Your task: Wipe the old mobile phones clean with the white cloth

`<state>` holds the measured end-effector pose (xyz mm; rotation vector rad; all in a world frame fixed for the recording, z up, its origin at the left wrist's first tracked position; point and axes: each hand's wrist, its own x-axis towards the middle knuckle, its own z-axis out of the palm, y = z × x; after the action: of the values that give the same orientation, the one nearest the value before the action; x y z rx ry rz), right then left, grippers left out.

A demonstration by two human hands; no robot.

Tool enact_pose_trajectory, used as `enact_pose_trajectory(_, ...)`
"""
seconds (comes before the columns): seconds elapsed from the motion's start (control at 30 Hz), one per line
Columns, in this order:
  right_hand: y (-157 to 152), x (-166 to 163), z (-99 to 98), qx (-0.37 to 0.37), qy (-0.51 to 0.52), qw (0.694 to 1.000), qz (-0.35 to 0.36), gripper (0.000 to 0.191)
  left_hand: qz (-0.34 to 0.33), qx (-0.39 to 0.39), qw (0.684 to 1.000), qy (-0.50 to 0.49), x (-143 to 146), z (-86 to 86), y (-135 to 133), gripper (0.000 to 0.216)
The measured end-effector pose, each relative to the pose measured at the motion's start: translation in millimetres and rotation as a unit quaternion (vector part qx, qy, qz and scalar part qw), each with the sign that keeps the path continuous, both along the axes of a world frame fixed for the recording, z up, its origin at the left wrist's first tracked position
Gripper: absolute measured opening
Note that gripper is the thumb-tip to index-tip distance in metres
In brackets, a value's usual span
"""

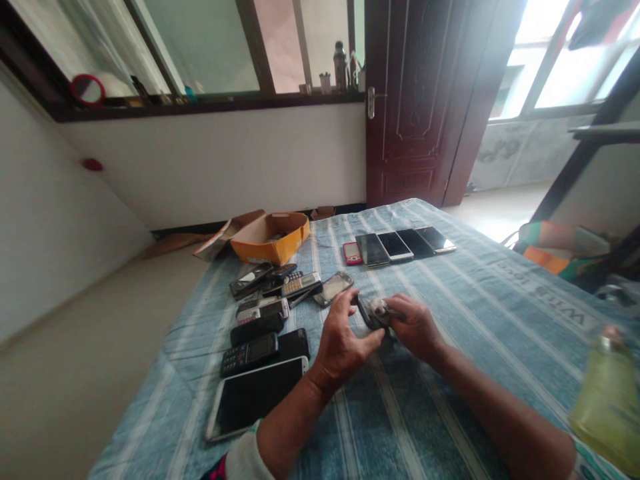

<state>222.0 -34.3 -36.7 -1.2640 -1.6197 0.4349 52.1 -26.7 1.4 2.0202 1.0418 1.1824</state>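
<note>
My left hand [345, 340] grips a small dark phone [367, 317] by its edges, thumb below and fingers above, over the bed's middle. Pressed to the phone's face is a crumpled greyish cloth [379, 307], pinched in my right hand [413, 327]. Much of the phone is hidden behind the cloth and fingers. Just beyond my left hand lies a phone with a pale frame [334, 288]. To its left are a silver keypad phone [301, 284], a black keypad phone [250, 355] and a white tablet [257, 397], among several other old phones.
An orange box [273, 250] with an open flap stands at the far left bed edge. Several phones lie in a row at the back, with a small red phone [352, 253] at its left end. A bottle of yellow liquid [607, 400] stands at the right on the striped bedcover [480, 320].
</note>
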Motion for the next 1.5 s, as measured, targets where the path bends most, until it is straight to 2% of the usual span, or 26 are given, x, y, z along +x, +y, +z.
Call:
enact_pose_trajectory(0.13, -2, -3, 1.6, -0.023, -0.008, 1.0, -0.018, 0.032, 0.017, -0.021, 1.0, -0.01, -3, -2.0, -7, 0.063)
enact_pose_trajectory(0.3, -17, -10, 24.0, 0.011, 0.077, 0.994, 0.083, 0.032, 0.013, -0.01, 0.999, -0.045, 8, -1.6, -12, 0.058)
enact_pose_trajectory(0.37, -21, -12, 28.6, 0.033, 0.087, 0.99, 0.103, 0.035, 0.0, -0.001, 0.998, -0.059, 10, -0.8, -12, 0.055)
enact_pose_trajectory(0.5, -18, -12, 22.3, 0.044, 0.058, 0.994, 0.082, 0.036, -0.007, 0.007, 0.997, -0.079, 10, -2.2, -12, 0.055)
enact_pose_trajectory(0.6, -12, -9, 16.3, 0.008, 0.044, 0.998, 0.05, 0.031, -0.008, -0.002, 0.996, -0.087, 7, -4.8, -11, 0.061)
enact_pose_trajectory(0.73, -13, -8, 19.4, -0.032, 0.069, 0.996, 0.042, 0.03, -0.016, -0.002, 0.997, -0.077, 7, -5.8, -9, 0.063)
enact_pose_trajectory(0.9, -17, -8, 20.3, 0.049, 0.08, 0.996, 0.013, 0.041, -0.038, 0.013, 0.994, -0.1, 16, -9.1, -3, 0.057)
enact_pose_trajectory(0.97, -16, -7, 16.0, 0.078, 0.063, 0.995, 0.006, 0.044, -0.049, 0.014, 0.993, -0.106, 20, -12.7, 1, 0.056)
enact_pose_trajectory(1.07, -14, -7, 8.4, 0.111, 0.027, 0.993, 0.02, 0.038, -0.052, 0.015, 0.993, -0.11, 22, -18.4, 4, 0.056)
enact_pose_trajectory(1.23, -14, -17, -4.9, 0.144, -0.055, 0.988, 0.02, 0.04, -0.032, -0.012, 0.995, -0.099, 11, -24.9, -2, 0.056)
enact_pose_trajectory(1.37, -12, -22, -17.0, 0.112, -0.134, 0.985, -0.005, 0.04, 0.044, -0.052, 0.997, -0.043, 0, -33.3, -6, 0.057)
enact_pose_trajectory(1.5, -9, -18, -22.9, 0.037, -0.196, 0.977, -0.073, 0.036, 0.099, -0.041, 0.993, 0.04, -5, -42.8, -7, 0.069)
